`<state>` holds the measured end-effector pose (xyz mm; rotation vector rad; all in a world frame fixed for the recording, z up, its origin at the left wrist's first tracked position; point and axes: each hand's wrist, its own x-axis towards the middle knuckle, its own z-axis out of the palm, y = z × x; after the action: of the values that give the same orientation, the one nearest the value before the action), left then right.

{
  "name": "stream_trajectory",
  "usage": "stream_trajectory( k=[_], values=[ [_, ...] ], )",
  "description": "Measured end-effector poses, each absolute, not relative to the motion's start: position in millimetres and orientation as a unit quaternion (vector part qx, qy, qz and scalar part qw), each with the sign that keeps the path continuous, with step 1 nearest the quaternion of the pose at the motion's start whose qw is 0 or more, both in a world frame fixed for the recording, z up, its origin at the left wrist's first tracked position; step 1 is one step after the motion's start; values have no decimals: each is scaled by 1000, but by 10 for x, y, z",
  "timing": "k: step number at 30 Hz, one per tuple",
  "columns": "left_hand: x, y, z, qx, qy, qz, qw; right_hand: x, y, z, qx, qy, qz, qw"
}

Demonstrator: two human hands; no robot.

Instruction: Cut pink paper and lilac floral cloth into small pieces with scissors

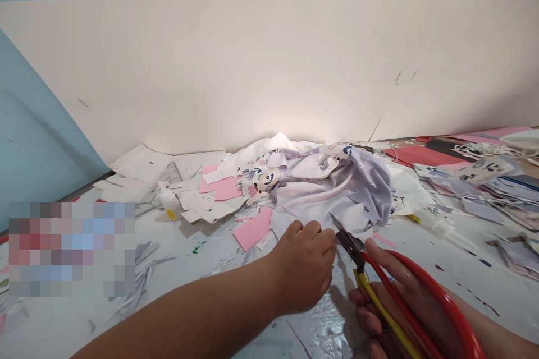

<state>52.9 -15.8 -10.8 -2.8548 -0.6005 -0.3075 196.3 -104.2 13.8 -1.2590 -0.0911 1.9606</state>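
Observation:
A crumpled pile of lavender fabric (328, 185) with a floral print lies in the middle of the table. My left hand (305, 266) is closed on the near edge of this cloth, fingers curled and pressed together. In my right hand (383, 297) are scissors (442, 297) with one red handle and one yellow one. Their blades are parted and point up and left, close beside my left fingers at the cloth's edge. Part of the blades is hidden by the fabric.
Pink paper pieces (253, 228) and grey-white card pieces (206, 206) lie left of the cloth, near a small white bottle (169, 201). A clear bottle (446, 230), fabric scraps and red sheets (425, 157) are on the right. A white board (252, 67) stands behind.

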Motion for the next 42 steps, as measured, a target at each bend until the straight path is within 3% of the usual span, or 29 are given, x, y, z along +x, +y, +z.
stream_trajectory(
  k=[5,10,14,29,42],
  values=[
    [528,-166,-106,-966,-222,-102,89,1886,-1012,242,-531,-47,774,341],
    [541,-148,-127,-968,-214,-106,78,1863,-983,153,-554,-64,759,335],
    [542,-145,-129,-970,-204,-106,80,1848,-1014,99,-535,-68,752,380],
    [531,-156,-131,-970,-199,-112,88,1924,-955,272,-608,-29,730,311],
    [523,-155,-125,-971,-184,-116,97,1870,-958,346,-595,-55,731,330]
  ],
)
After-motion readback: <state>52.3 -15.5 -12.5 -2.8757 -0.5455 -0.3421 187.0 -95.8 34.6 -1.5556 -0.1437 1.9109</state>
